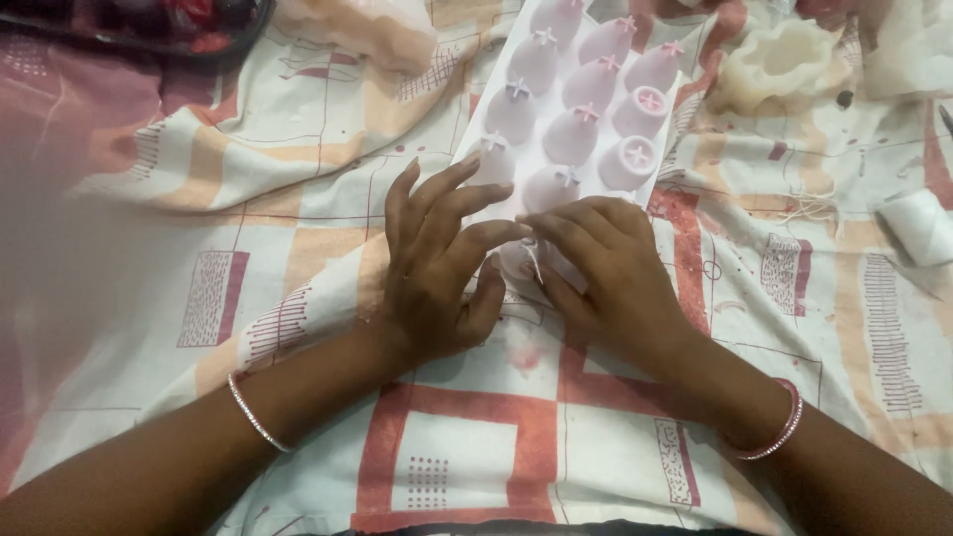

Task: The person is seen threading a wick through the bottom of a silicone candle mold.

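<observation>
A person's two bare hands met at the near end of a white plastic mould tray [667,119] that lay slanting on a patterned bedsheet [457,437] in white, peach and red. The left hand [437,263] rested on the tray's near left corner with its fingers spread and laid flat, fingertips reaching toward the middle. The right hand [606,268] curled in from the other side, its fingertips pinched on a thin white wick [537,260] at the nearest dome, which the hands mostly hid. Eleven pale lilac domes could be counted clear of the hands: nine pointed ones [573,134] with small cross-shaped tips, and two flat-topped round ones [642,109] with a cross on top, at the tray's right edge; the far end of the tray ran out of view, so the full number could not be told. Each wrist carried one thin bangle, a silver one [256,415] on the left and a pink one [782,429] on the right. Well apart from the hands lay one cream flower-shaped wax piece [779,62] at the top right, one white roll [918,226] at the right edge, and one dark tray [149,30] at the top left.
</observation>
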